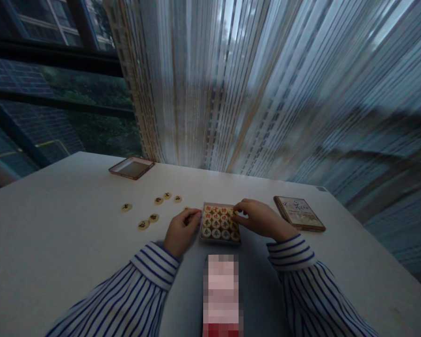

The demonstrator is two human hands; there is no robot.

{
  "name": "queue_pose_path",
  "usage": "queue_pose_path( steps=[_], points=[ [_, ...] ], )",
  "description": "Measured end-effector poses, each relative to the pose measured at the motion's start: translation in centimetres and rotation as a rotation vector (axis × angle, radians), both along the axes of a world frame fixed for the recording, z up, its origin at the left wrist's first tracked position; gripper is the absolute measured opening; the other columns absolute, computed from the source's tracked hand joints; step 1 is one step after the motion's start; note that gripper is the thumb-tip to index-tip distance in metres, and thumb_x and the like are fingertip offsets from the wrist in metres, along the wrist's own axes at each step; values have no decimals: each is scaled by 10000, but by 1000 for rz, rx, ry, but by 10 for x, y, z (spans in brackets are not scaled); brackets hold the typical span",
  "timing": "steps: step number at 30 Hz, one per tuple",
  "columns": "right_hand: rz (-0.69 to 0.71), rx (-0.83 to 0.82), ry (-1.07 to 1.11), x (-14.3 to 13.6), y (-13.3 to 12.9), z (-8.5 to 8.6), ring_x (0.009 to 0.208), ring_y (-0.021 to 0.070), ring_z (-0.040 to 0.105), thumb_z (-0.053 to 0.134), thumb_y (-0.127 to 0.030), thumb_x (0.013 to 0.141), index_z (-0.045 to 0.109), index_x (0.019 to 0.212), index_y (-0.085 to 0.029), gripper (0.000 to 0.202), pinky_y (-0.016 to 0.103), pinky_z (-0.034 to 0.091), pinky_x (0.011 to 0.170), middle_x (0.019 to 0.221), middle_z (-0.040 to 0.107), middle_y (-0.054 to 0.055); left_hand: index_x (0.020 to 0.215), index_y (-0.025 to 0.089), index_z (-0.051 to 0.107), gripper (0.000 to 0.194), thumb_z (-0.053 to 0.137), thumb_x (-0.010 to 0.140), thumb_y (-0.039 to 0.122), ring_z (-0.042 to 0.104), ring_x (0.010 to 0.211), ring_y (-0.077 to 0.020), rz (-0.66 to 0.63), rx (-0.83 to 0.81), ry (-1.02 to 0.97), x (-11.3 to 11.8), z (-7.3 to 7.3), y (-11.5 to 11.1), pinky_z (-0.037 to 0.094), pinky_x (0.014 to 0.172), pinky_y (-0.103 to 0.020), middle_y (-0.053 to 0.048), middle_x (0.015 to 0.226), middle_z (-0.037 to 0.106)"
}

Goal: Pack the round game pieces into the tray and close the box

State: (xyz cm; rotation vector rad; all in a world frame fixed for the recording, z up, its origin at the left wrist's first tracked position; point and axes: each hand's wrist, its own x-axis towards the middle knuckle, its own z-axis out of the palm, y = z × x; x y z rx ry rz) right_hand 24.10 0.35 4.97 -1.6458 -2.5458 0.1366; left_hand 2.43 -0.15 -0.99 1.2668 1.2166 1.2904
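Observation:
A small open box (220, 242) stands in front of me, filled with rows of round Chinese chess pieces (215, 223), some marked in red and some in black. At its left wall is my left hand (182, 229), thumb and forefinger closed on the edge. My right hand (261, 217) reaches over the right side, with thumb and forefinger around a piece in the far right corner; the fingers partly cover it. Loose black-marked pieces (154, 217) lie to the left of the box, one of them half hidden behind my left hand.
A shallow brown-rimmed tray or lid (132, 177) lies at the far left of the white table (73, 224). To the right rests a flat case with a printed cover (299, 213). A blurred-out object (223, 295) is near my body. Behind the table hangs a string curtain (210, 93).

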Motion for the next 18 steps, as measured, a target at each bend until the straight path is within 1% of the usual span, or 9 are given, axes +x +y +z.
queue_pose_path(
  steps=[4, 10, 18],
  points=[
    [-5, 5, -16, 0, 1, -2, 763, 194, 592, 512, -341, 820, 663, 908, -188, 233, 280, 399, 642, 864, 659, 78, 719, 162, 676, 209, 623, 626, 341, 595, 631, -167, -5, 1, 17, -1, -1, 0, 462, 617, -276, -30, 684, 664],
    [-1, -12, -22, 0, 2, -3, 747, 191, 588, 503, -346, 824, 654, 905, -191, 231, 281, 391, 627, 846, 654, 70, 681, 158, 671, 170, 622, 614, 307, 576, 590, -151, -2, -6, -3, 0, 3, -1, 455, 587, -264, -17, 639, 636],
    [-4, -63, -75, -2, 0, -2, 764, 183, 587, 493, -340, 825, 635, 924, -190, 229, 268, 384, 632, 867, 653, 64, 721, 146, 660, 243, 599, 621, 359, 586, 614, -155, -13, -19, 46, -1, 2, 0, 457, 604, -270, -30, 676, 654]
  ],
)
